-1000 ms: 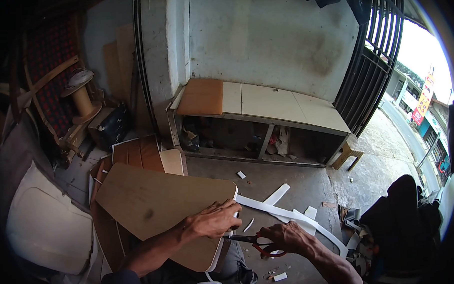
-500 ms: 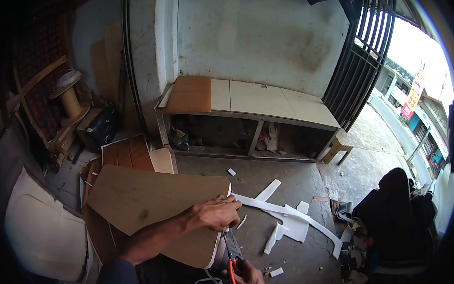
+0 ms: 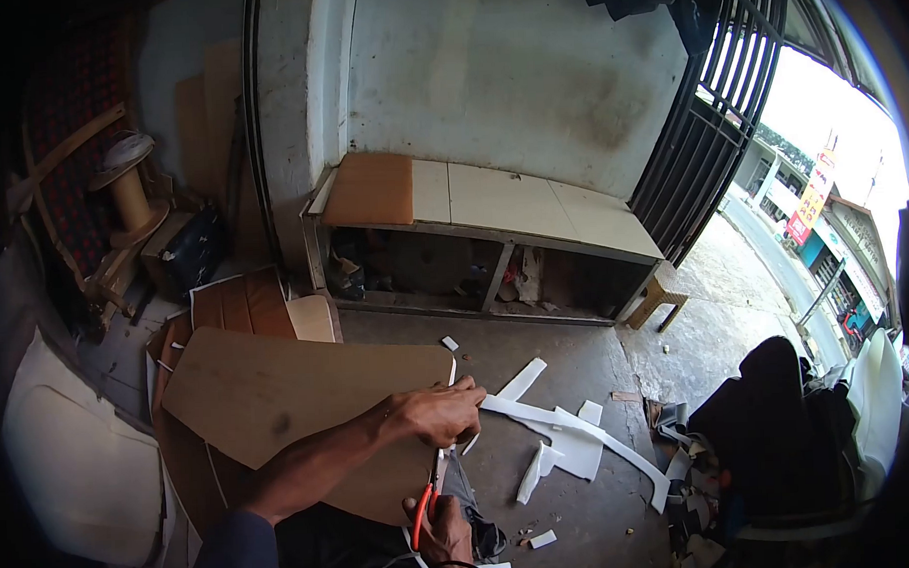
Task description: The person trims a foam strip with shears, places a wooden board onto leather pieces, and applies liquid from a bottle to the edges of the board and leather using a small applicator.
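Observation:
A brown board (image 3: 308, 384) with a white foam edge lies in front of me. My left hand (image 3: 444, 413) is closed at the board's right edge, pinching a long white foam strip (image 3: 580, 430) that trails away across the floor to the right. Just below, my right hand (image 3: 448, 533) grips a pair of scissors (image 3: 423, 515) with red handles. Their blades point up along the board's edge, close under my left hand. Whether the blades are apart is hard to make out.
White foam scraps (image 3: 580, 450) lie on the floor. A low bench (image 3: 512, 197) with a brown pad (image 3: 369, 189) stands against the wall. Off-cuts and a black seat-like shape (image 3: 770, 423) are at right, a white moulded piece (image 3: 80, 452) at left, a small stool (image 3: 660, 297) beyond.
My right hand and the scissors have moved left and slightly up, with the blades nearer the board's edge. My left hand stays on the foam strip. The whole view has shifted a little.

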The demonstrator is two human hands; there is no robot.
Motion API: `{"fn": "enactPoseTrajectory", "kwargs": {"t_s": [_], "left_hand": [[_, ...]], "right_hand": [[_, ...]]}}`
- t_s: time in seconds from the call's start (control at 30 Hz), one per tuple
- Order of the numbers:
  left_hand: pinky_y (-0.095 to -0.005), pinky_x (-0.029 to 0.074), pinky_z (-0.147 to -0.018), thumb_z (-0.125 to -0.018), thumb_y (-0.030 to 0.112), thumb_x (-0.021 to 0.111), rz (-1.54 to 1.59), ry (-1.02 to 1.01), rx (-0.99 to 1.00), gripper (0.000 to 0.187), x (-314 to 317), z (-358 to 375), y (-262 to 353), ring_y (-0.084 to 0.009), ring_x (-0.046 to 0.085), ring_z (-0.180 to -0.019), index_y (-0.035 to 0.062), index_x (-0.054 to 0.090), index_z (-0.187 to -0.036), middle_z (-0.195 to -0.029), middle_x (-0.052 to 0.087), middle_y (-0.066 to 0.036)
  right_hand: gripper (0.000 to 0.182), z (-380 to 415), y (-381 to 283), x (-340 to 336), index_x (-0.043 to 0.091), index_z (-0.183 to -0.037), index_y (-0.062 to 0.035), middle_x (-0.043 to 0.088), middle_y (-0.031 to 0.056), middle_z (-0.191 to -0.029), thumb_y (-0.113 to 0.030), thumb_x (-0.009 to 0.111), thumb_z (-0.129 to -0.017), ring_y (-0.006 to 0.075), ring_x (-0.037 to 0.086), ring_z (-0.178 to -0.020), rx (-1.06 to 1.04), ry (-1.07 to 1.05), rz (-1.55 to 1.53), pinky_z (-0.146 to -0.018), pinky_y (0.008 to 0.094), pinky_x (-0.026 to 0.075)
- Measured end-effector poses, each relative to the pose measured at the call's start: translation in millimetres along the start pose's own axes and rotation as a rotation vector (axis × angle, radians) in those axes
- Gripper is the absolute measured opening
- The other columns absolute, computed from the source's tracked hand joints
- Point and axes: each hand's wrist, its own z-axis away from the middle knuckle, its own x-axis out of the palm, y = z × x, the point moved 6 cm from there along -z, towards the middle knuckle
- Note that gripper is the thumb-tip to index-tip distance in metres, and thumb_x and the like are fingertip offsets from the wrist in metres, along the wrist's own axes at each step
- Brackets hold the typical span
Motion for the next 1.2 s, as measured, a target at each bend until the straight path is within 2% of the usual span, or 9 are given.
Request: {"fn": "enactPoseTrajectory", "kwargs": {"t_s": [0.17, 0.27, 0.37, 0.67, 0.9, 1.0, 1.1, 1.17, 1.2], "left_hand": [[-0.0426, 0.043, -0.095, -0.071, 0.013, 0.072, -0.166, 0.335, -0.164, 0.013, 4, 31, 21, -0.0298, 0.048, -0.112, 0.0179, 0.078, -0.082, -0.105, 0.055, -0.011], [-0.0376, 0.045, -0.086, -0.076, 0.014, 0.074, 0.079, 0.702, -0.339, 0.012, 7, 57, 17, -0.0244, 0.054, -0.085, 0.0176, 0.080, -0.086, -0.075, 0.056, -0.004], [-0.0362, 0.047, -0.079, -0.077, 0.016, 0.077, 0.332, 0.766, -0.443, 0.012, 30, 68, 4, -0.0239, 0.053, -0.080, 0.0158, 0.080, -0.088, -0.072, 0.055, -0.006], [-0.0339, 0.045, -0.076, -0.076, 0.017, 0.079, 0.384, 0.858, -0.414, 0.014, 40, 68, -2, -0.0207, 0.051, -0.070, 0.0145, 0.079, -0.090, -0.062, 0.050, -0.004], [-0.0323, 0.048, -0.080, -0.081, 0.014, 0.078, 0.501, 0.808, -0.414, 0.012, 32, 69, 6, -0.0186, 0.058, -0.079, 0.0141, 0.079, -0.093, -0.070, 0.059, -0.003], [-0.0262, 0.053, -0.083, -0.093, 0.009, 0.069, 0.934, 0.975, -0.247, 0.008, 21, 72, 1, -0.0115, 0.063, -0.089, 0.0039, 0.070, -0.100, -0.083, 0.064, -0.002], [-0.0291, 0.054, -0.081, -0.092, 0.011, 0.071, 1.279, 1.319, -0.244, 0.023, 5, 94, -32, -0.0122, 0.065, -0.085, 0.0080, 0.067, -0.115, -0.086, 0.067, -0.004], [-0.0298, 0.055, -0.083, -0.093, 0.011, 0.070, 1.159, 1.394, -0.277, 0.036, -16, 106, -31, -0.0131, 0.067, -0.085, 0.0068, 0.059, -0.127, -0.092, 0.070, -0.007], [-0.0304, 0.055, -0.084, -0.093, 0.011, 0.070, 0.985, 1.168, -0.203, 0.041, -30, 99, -11, -0.0138, 0.068, -0.088, 0.0067, 0.057, -0.131, -0.096, 0.071, -0.009]], "right_hand": [[0.072, -2, -1, 0, 0.052, -0.102, 0.0041, 0.065, 0.0272, -0.091, -0.064, 0.069, -0.083, 0.0401, 0.067, -0.090, -0.001, 0.074, 0.039, -0.082, 0.0446, 0.050], [0.069, -6, -19, -9, 0.053, -0.100, 0.0020, 0.065, 0.0265, -0.090, -0.063, 0.069, -0.082, 0.0417, 0.066, -0.089, 0.057, 0.115, 0.068, -0.080, 0.0455, 0.050], [0.071, -11, -18, -7, 0.050, -0.101, 0.0024, 0.065, 0.0266, -0.089, -0.063, 0.069, -0.082, 0.0434, 0.066, -0.085, -0.069, 0.115, 0.003, -0.079, 0.0478, 0.049], [0.049, -31, -23, -9, 0.052, -0.098, -0.0002, 0.064, 0.0248, -0.085, -0.045, 0.069, -0.088, 0.0439, 0.065, -0.081, -0.193, 0.211, -0.015, -0.073, 0.0464, 0.050], [0.045, -44, -8, -8, 0.055, -0.098, 0.0005, 0.066, 0.0235, -0.083, -0.042, 0.066, -0.091, 0.0384, 0.067, -0.079, -0.193, 0.169, -0.063, -0.072, 0.0433, 0.051], [0.060, -38, 1, -22, 0.057, -0.109, 0.0042, 0.068, 0.0276, -0.092, -0.051, 0.068, -0.089, 0.0370, 0.070, -0.088, -0.013, -0.058, -0.048, -0.075, 0.0440, 0.053], [0.066, -19, 26, -47, 0.055, -0.118, 0.0034, 0.069, 0.0249, -0.095, -0.057, 0.061, -0.093, 0.0341, 0.071, -0.088, -0.203, -0.023, 0.087, -0.075, 0.0435, 0.054], [0.031, -27, 88, -51, 0.063, -0.093, -0.0025, 0.065, 0.0139, -0.074, -0.033, 0.067, -0.096, 0.0221, 0.064, -0.068, -0.324, 0.265, -0.331, -0.060, 0.0361, 0.049], [0.024, -24, 95, -63, 0.065, -0.095, -0.0037, 0.066, 0.0140, -0.076, -0.028, 0.063, -0.098, 0.0250, 0.065, -0.069, -0.360, 0.356, -0.089, -0.062, 0.0377, 0.050]]}}
